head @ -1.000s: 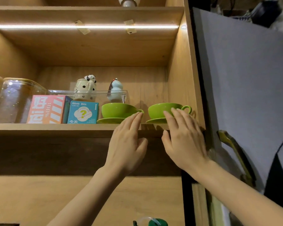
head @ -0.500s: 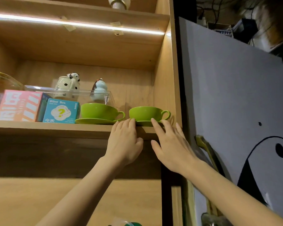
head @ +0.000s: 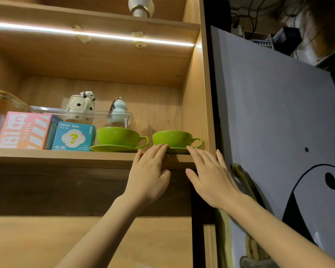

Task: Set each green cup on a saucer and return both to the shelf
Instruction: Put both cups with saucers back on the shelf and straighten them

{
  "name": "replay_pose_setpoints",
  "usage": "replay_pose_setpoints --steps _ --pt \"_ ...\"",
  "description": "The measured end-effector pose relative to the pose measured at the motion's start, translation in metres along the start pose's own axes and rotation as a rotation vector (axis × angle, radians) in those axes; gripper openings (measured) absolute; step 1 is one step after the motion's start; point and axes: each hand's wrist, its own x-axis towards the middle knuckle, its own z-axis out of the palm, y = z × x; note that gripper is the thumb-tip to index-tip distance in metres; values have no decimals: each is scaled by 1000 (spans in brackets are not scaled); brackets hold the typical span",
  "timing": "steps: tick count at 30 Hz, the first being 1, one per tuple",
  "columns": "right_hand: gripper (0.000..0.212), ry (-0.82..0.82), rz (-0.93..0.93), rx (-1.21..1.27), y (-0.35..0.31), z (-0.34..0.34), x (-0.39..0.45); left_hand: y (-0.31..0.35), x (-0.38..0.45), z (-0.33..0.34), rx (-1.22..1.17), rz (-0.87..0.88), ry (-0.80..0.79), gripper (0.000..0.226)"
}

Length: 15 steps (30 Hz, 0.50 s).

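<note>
Two green cups stand on green saucers on the wooden shelf (head: 66, 156). The left cup (head: 118, 136) rests on its saucer (head: 112, 148), handle to the right. The right cup (head: 171, 138) sits on its saucer (head: 177, 150) near the cabinet's right wall. My left hand (head: 149, 175) is flat against the shelf's front edge, its fingertips touching the right saucer's left rim. My right hand (head: 211, 176) lies open just below the right saucer's right side, fingertips at its rim. Neither hand grips anything.
A blue "Blind Box" carton (head: 74, 136) and a pink box (head: 23, 130) stand left of the cups. Behind them a clear tray (head: 81, 115) holds a panda teapot (head: 79, 105) and a small figurine (head: 117, 110). A grey cabinet door (head: 278, 122) hangs open at right.
Both hands have slid lower, from in front of the cups down to the shelf edge and saucer rim. The view has shifted rightward.
</note>
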Motion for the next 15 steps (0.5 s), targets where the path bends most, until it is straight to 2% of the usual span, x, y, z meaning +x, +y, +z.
replay_pose_setpoints --steps 5,15 --pt "57 -7 6 15 1 0 -1 -4 -2 1 -52 15 -2 71" --pt "58 -23 55 39 -2 0 2 -12 -6 9 62 13 23 75"
